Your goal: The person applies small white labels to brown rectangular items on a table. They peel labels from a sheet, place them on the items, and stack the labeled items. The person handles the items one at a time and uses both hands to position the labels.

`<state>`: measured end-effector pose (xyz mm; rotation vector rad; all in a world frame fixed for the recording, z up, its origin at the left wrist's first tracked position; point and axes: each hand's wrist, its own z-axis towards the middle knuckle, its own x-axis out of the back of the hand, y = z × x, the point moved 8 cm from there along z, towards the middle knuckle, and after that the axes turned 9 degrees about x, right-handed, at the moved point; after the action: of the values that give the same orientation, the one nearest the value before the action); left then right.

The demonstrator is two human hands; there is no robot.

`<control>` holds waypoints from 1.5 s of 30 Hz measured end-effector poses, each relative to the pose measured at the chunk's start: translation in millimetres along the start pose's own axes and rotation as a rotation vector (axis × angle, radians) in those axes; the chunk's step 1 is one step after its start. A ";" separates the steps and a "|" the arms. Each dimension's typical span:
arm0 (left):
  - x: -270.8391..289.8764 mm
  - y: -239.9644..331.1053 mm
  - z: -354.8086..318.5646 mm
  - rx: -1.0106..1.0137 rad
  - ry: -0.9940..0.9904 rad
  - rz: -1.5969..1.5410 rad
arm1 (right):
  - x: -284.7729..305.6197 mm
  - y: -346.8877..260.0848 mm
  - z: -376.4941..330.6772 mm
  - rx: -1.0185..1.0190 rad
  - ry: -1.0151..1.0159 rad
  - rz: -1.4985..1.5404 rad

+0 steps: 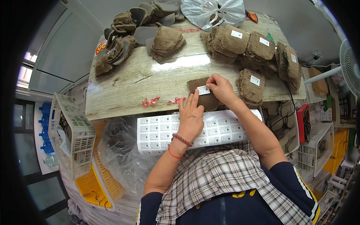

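Note:
A brown fuzzy pad [207, 102] lies at the near edge of the table. On its upper part is a small white printed sticker [203, 90]. My right hand [222, 89] pinches the sticker's right end between thumb and forefinger. My left hand [191, 118] has its fingers stretched out, with a fingertip at the sticker's left end. Across my lap, below the table edge, spreads a white sheet of printed stickers [157, 130], partly covered by my left hand and wrist.
Stacks of stickered pads [252, 85] stand at the right of the table. Unstickered pads [167, 42] and a loose pile lie at the far left. A silver plastic bag [213, 14] sits at the back. White crates [80, 150] flank the table, and a fan [348, 60] stands right.

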<state>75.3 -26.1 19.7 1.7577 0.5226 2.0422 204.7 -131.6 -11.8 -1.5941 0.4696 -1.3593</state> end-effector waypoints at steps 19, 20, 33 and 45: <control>-1.5 2.9 3.5 0.004 -0.036 0.145 | 0.3 -31.4 -12.8 0.206 0.084 -0.244; -1.5 3.3 3.9 0.004 -0.041 0.153 | 0.2 -36.3 -15.0 0.260 0.103 -0.288; -2.4 5.3 2.5 -0.023 -0.012 0.142 | 4.8 -37.5 -27.4 0.300 0.249 -0.264; -10.0 0.4 6.0 -0.024 -0.104 0.196 | 7.2 -35.9 -31.6 0.320 0.348 -0.448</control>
<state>82.5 -31.5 12.3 1.9564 0.3033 2.0603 168.2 -133.2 19.8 -1.2408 0.0823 -1.9582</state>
